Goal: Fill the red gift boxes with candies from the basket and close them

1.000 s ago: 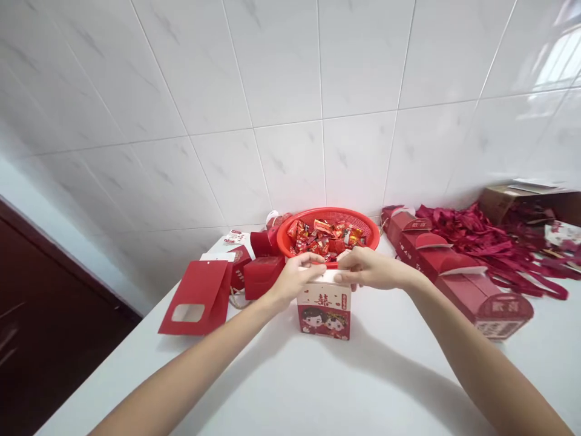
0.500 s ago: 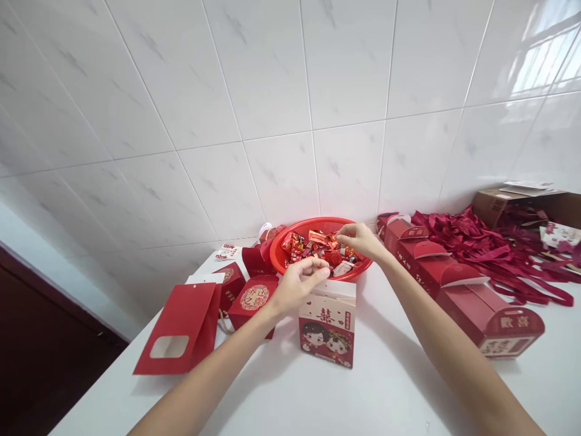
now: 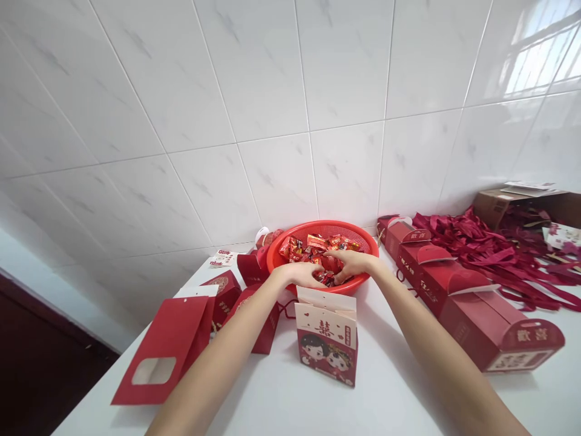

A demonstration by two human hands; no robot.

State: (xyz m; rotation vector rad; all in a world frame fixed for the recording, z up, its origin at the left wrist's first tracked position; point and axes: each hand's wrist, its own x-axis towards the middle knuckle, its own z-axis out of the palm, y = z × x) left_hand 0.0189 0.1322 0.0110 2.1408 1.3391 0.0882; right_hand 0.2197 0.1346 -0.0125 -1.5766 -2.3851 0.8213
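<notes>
Wrapped candies (image 3: 316, 242): located at the centre of the frame, heaped in a red perforated plastic basket (image 3: 324, 229) against the tiled wall. Individual pieces lie at mixed angles, with no common long axis; the basket appears broadest from side to side of the frame.

Left hand (image 3: 302, 275): enters from the lower left, crosses the basket's near rim and points rightward into the heap. Its fingers are partly bent; whether they grip a piece cannot be told.

Right hand (image 3: 353, 264): reaches in from the lower right, forefinger and thumb spread wide, candies visible in the gap between them.

Governing relation: candies lie directly beneath and between the two sets of fingertips, which face each other; neither hand is clearly nearer. The cartoon-couple wedding favour box (image 3: 325, 342) stands upright at lower centre, just in front of the basket, below both hands in the frame.
</notes>
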